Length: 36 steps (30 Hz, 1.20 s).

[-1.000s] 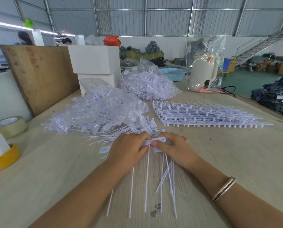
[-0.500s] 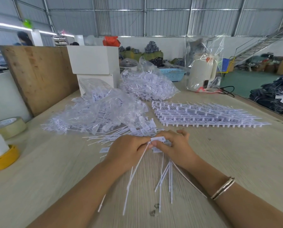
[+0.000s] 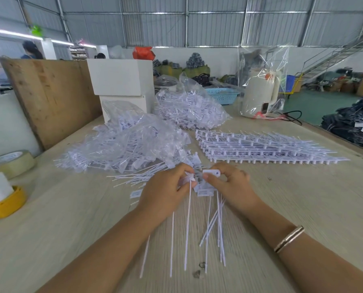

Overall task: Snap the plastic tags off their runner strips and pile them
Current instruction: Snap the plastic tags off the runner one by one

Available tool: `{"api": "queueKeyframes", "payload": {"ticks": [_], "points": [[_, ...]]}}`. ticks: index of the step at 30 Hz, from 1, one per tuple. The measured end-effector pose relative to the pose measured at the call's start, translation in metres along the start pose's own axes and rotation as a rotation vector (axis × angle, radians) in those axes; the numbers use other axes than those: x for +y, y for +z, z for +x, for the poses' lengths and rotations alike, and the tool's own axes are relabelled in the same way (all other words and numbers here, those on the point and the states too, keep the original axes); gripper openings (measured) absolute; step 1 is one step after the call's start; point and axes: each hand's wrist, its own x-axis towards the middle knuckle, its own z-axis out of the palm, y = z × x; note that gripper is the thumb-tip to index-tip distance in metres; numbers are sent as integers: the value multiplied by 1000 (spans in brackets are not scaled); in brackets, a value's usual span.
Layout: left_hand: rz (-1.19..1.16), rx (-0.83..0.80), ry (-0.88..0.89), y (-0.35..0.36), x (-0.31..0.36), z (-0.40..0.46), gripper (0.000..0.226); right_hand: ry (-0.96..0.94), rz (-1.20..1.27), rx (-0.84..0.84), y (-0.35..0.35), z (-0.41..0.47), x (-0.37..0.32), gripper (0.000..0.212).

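Both hands are working just above the wooden surface (image 3: 303, 197), close together, near its front edge. The left hand (image 3: 168, 191) is pinching the head of one white plastic tag (image 3: 189, 210) between thumb and fingers, its long thin tail hanging down toward the person. The right hand (image 3: 231, 185) is curling thumb and fingers round the runner strip (image 3: 211, 172), whose small flat end with a hole is showing above the thumb; several more tails are fanning down beneath that hand. Both grips are narrow and closed on plastic. The two hands are sitting slightly apart, which suggests the tag is being pulled or twisted free of the strip; whether it is already separated is hard to tell, since the joint is hidden between the fingers.

Loose tags (image 3: 134, 178) are lying on the surface just beyond the left hand, probably the growing pile, placed within easy reach. A few flat labels (image 3: 135, 193) are lying beside the left wrist. Farther back, a neat stack of unbroken runner strips (image 3: 261, 149) is waiting to the right, and two clear bags of tags (image 3: 130, 140) are lying to the left and behind. Rolls of tape (image 3: 13, 163) are sitting at the far left edge.
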Motion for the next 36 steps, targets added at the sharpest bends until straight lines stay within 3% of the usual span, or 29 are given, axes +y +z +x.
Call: {"api": "queueKeyframes", "payload": {"ticks": [3, 8, 11, 15, 17, 23, 29, 32, 36], "points": [[54, 7, -25, -1, 1, 0, 30, 21, -295, -17, 4, 0, 2, 15], [121, 68, -4, -2, 0, -1, 24, 41, -366, -85, 5, 0, 4, 23], [162, 74, 67, -3, 3, -2, 19, -70, -293, 54, 6, -3, 0, 11], [251, 40, 161, -2, 9, -1, 17, -155, -169, -82, 12, -10, -9, 37], [252, 26, 180, -3, 12, -1, 17, -173, -184, -103, 13, -10, -10, 25], [234, 37, 158, -1, 11, -2, 31, -132, -149, -196, 12, -8, -9, 15], [236, -2, 94, -6, 6, -2, 25, 36, 204, -20, 5, -1, -6, 36], [207, -15, 100, -8, 4, -2, 18, 87, 235, -11, 1, 0, -2, 37], [227, -55, 138, -6, 8, -3, 29, 87, 237, -23, 3, -3, -4, 30]]}}
